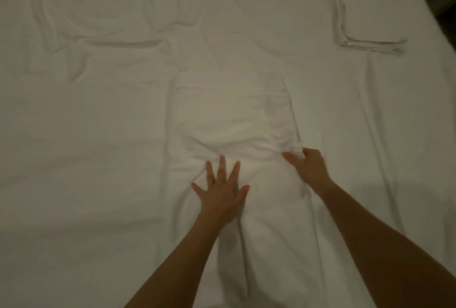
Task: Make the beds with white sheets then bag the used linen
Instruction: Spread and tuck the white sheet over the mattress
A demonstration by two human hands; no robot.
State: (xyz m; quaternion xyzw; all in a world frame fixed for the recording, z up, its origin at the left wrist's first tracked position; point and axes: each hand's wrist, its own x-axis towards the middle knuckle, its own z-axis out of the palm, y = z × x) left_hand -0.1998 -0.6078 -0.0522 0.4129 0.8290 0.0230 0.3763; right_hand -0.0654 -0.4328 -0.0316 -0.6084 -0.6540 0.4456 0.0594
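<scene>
Bed (74, 134): L hand (222, 191) flat on sheet (234, 122), R hand (308, 167) pinches it

Dim, warm light; soft, slightly blurred

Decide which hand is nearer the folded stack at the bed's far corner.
Right. The right hand lies below the folded stack, slightly left; the left hand is farther left.

- The sheet (98, 134) on the bed is white cloth, matt, soft, with many creases.
- The folded piece (232, 115) in the middle is the same matt white cloth, wrinkled near its lower edge.
- The folded stack (377, 6) looks like thicker white cloth, smooth on top.
</scene>
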